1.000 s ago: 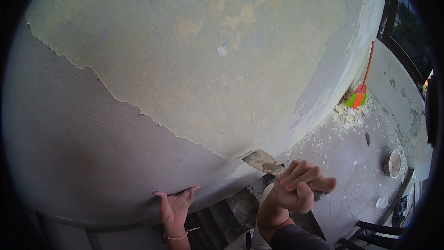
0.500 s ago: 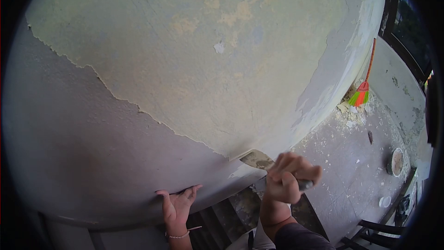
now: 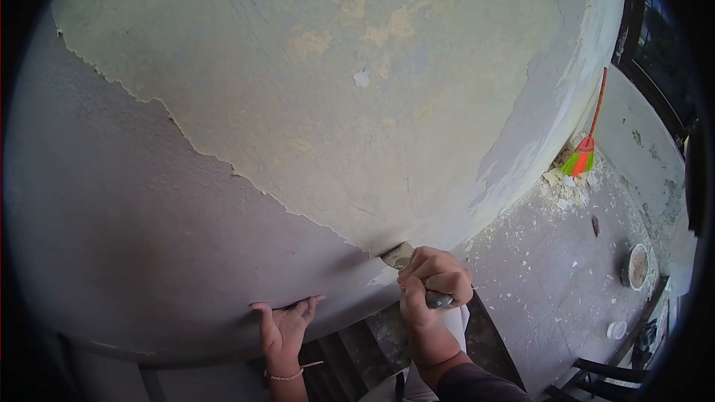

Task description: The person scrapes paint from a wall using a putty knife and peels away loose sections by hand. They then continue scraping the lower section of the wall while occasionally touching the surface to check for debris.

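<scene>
A large wall (image 3: 171,238) shows a greyish paint layer at lower left and a bared, pale greenish area with yellowish patches. Along the ragged edge between the two, the blade of a scraper (image 3: 398,255) touches the wall. My right hand (image 3: 434,283) is wrapped round the scraper's handle, whose dark end shows below the fingers. To the left, my left hand (image 3: 285,327) rests against the lower part of the wall with fingers spread and nothing in it. A thin bracelet circles the left wrist.
Paint chips litter the grey floor (image 3: 536,283) at right. A red and green broom (image 3: 581,156) leans at the wall's far end. A round bucket (image 3: 636,266), a small white lid-like item (image 3: 617,330) and dark chair parts (image 3: 611,370) lie at right; dark steps (image 3: 346,353) are below.
My right hand has moved left with the scraper, and the blade is now closer in under the paint edge. My left hand has stayed in place. The view has shifted slightly.
</scene>
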`<move>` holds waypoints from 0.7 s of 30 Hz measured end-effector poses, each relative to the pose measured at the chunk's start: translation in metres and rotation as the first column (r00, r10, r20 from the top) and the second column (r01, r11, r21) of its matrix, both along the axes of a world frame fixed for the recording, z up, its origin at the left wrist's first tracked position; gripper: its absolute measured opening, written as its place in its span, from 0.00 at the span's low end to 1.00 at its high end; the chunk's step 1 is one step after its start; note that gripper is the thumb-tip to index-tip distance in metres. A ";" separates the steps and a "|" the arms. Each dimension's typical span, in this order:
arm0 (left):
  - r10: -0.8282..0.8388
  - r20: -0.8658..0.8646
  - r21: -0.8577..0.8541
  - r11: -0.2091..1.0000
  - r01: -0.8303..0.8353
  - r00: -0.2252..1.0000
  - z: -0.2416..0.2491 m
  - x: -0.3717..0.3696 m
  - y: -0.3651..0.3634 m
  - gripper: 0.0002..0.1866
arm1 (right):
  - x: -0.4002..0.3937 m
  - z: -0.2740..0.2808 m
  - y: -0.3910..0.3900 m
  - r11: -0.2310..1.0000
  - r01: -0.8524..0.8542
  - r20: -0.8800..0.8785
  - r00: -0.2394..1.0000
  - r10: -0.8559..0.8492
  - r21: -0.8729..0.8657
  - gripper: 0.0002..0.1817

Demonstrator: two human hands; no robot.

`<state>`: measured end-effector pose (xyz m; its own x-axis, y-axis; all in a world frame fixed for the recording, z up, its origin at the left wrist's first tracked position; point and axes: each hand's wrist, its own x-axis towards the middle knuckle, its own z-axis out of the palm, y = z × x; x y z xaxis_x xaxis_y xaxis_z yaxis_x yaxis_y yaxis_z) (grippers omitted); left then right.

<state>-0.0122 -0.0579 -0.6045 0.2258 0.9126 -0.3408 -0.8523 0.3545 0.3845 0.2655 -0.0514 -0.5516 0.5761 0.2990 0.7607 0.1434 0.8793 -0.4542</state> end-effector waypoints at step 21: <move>0.016 0.002 0.005 1.000 -0.016 1.000 0.005 0.002 0.004 0.65 | 0.015 -0.008 -0.004 0.993 0.045 -0.165 0.986 -0.028 0.106 0.14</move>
<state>-0.0103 -0.0538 -0.5995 0.2120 0.9177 -0.3360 -0.8585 0.3391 0.3847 0.2805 -0.0556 -0.5593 0.7042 0.1963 0.6823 0.1081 0.9202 -0.3762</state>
